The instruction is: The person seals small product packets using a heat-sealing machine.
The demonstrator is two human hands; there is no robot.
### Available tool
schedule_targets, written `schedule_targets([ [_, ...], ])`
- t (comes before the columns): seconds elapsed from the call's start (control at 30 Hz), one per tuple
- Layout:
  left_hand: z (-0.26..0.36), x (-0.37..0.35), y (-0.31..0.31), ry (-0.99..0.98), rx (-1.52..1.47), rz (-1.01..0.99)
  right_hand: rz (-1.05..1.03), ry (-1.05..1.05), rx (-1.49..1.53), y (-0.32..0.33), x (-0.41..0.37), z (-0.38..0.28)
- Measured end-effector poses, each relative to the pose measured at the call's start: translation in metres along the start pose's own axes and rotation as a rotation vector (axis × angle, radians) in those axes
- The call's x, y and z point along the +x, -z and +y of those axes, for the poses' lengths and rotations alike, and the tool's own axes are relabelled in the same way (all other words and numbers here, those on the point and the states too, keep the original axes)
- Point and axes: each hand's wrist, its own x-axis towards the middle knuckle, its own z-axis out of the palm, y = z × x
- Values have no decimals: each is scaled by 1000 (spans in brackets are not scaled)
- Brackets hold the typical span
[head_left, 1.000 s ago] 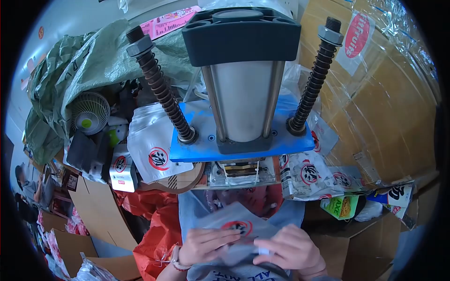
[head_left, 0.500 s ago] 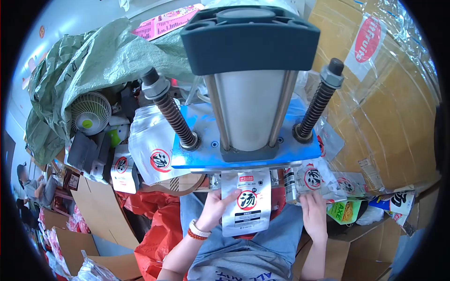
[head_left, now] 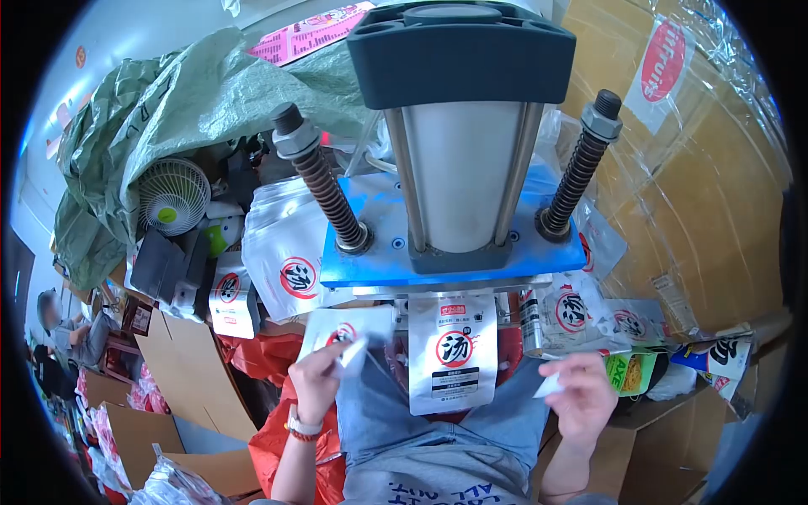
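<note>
Head: silver pouch (head_left: 454, 358) between hands (head_left: 316, 383)

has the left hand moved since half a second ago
Yes; judged against the blue press plate, the left hand has moved left, away from the middle pouch.

That silver pouch (head_left: 453, 362) carries a black character (head_left: 454, 346) ringed in red; the press plate (head_left: 362, 268) is bright blue, its cylinder cap (head_left: 463, 63) charcoal. The tarp (head_left: 210, 101) is grey-green, the desk fan (head_left: 181, 189) white with a lime hub (head_left: 168, 215).
</note>
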Motion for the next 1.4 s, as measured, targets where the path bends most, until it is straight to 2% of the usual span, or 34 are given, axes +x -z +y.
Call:
schedule_targets([
  [0.03, 23, 0, 4, -47, -66, 38, 41, 5, -2, -14, 0, -13],
  [0.1, 50, -5, 4, -177, -40, 34, -116, 155, -229, -34, 3, -24],
  [0.13, 65, -7, 5, -233, -15, 32, -262, 191, -310, -43, 3, -20],
  [0.2, 92, -7, 13, -379, -18, -8, -392, 175, -98, -57, -2, -11],
  [0.23, 103, -6, 19, -449, -32, -16, -425, 225, -47, -54, -2, -21],
  [0.27, 110, -5, 30, -503, -76, -90, -453, 365, -74, -48, -6, -30],
  [0.3, 116, -7, 36, -528, -133, -126, -609, 301, 13, -29, 2, -47],
  [0.37, 122, -6, 41, -532, -212, -232, -634, 186, 44, -24, 2, -53],
  [0.43, 115, -3, 27, -455, -261, -327, -551, 68, 47, -32, -3, -37],
  [0.47, 108, -1, 15, -377, -379, -391, -515, 94, 36, -34, -4, -23],
  [0.53, 97, -6, -12, -130, -562, -536, -408, 39, -82, -42, -4, -7],
  [0.57, 80, -17, -37, -52, -691, -549, -385, 21, -256, -43, -8, 7],
  [0.63, 67, -25, -65, 322, -715, -711, -332, -9, -423, -45, 2, 20],
  [0.67, 60, -29, -84, 444, -803, -646, -326, 46, -472, -34, 5, 21],
  [0.73, 71, -5, -87, 621, -982, -540, -90, 75, -458, -14, 18, 0],
  [0.77, 82, 13, -79, 781, -1112, -544, 14, 76, -440, -1, 17, 5],
  [0.8, 83, 26, -79, 823, -1178, -533, 57, 14, -492, 13, 19, 10],
  [0.83, 83, 34, -81, 866, -1244, -522, 105, -150, -419, 19, 25, 20],
  [0.9, 76, 38, -92, 844, -1313, -497, 45, -186, -737, 17, 48, 67],
  [0.93, 72, 37, -97, 869, -1295, -492, -153, -109, -893, 27, 45, 108],
  [1.0, 76, 43, -90, 837, -1244, -465, -244, -129, -874, 31, 37, 119],
  [1.03, 66, 46, -82, 712, -978, -505, -282, -267, -811, 30, 38, 107],
  [1.07, 50, 51, -72, 579, -710, -539, -288, -265, -802, 30, 37, 104],
  [1.1, 41, 51, -66, 522, -638, -252, -282, -274, -787, 33, 36, 103],
  [1.13, 25, 61, -49, 133, -142, -21, -277, -288, -773, 37, 33, 103],
  [1.17, 10, 63, -37, 168, 395, -28, -239, -192, -821, 39, 31, 103],
  [1.2, -22, 62, -31, 129, 535, -116, -247, -187, -816, 43, 27, 104],
  [1.23, -47, 58, -29, 93, 676, -207, -171, -268, -753, 46, 22, 106],
  [1.27, -48, 46, -23, 11, 688, -234, -93, -345, -689, 47, 20, 107],
  [1.3, -56, 31, -23, -42, 576, -218, 7, -329, -633, 42, 21, 98],
  [1.33, -58, 22, -21, -101, 464, -213, 17, -331, -628, 38, 22, 84],
  [1.37, -58, 12, -23, -172, 401, -17, 87, -169, -614, 34, 22, 67],
  [1.4, -46, 6, -17, -104, 276, -38, 150, -8, -602, 31, 20, 48],
])
